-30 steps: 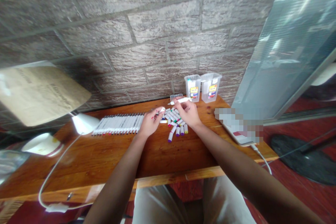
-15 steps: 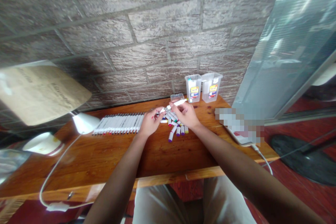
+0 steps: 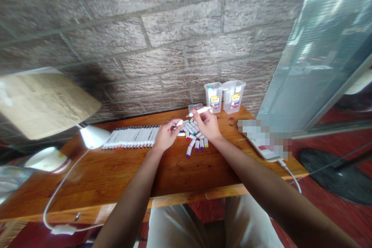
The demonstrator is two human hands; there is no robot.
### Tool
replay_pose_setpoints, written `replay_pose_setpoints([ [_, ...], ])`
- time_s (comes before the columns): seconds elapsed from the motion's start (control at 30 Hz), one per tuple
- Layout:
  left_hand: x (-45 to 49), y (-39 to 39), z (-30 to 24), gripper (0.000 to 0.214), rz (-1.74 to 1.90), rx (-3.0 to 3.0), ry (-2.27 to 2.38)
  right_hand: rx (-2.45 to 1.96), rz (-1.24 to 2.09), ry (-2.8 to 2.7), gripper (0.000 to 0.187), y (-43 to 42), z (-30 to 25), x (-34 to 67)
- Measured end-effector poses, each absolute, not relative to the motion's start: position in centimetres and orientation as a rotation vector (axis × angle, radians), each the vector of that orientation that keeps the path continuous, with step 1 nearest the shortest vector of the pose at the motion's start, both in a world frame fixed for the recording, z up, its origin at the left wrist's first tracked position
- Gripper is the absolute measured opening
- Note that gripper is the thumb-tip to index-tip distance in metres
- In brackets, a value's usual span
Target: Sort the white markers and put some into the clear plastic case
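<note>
My right hand (image 3: 208, 126) grips a white marker (image 3: 201, 111), its bare tip pointing left. In my left hand (image 3: 166, 136) is a small white marker cap (image 3: 179, 123), pinched between thumb and fingers. Cap and marker are apart, with a small gap between them. Under and between the hands lies a loose pile of short white marker caps (image 3: 190, 148) with purple, red, green and yellow ends. To the left, a row of white markers (image 3: 130, 137) lies side by side, partly hidden at its right end by my left hand.
Two clear plastic boxes (image 3: 232, 99) with labels stand at the back by the brick wall (image 3: 180, 38); a low clear tray (image 3: 195, 107) sits beside them. A lamp (image 3: 94, 136) and paper cup (image 3: 48, 159) are left. A phone-like device (image 3: 263, 143) with a cable lies right.
The marker in my right hand has moved right and slightly up, away from the cap. Its tip now shows bare. My left hand has hardly moved and still holds the cap.
</note>
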State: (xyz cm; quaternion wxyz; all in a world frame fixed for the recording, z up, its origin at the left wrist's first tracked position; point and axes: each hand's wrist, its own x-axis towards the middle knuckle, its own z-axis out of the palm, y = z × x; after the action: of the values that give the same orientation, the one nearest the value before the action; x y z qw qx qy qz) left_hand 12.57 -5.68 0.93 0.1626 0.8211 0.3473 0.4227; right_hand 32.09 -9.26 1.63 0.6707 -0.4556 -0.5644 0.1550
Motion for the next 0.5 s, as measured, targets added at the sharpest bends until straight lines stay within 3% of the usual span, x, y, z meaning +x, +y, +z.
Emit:
replay_pose_setpoints([
  [0.5, 12.61, -5.24, 0.27, 0.021, 1.192, 2.273, 0.938, -1.085, 0.409, -1.237, 0.049, -9.73, 2.22, 31.99],
])
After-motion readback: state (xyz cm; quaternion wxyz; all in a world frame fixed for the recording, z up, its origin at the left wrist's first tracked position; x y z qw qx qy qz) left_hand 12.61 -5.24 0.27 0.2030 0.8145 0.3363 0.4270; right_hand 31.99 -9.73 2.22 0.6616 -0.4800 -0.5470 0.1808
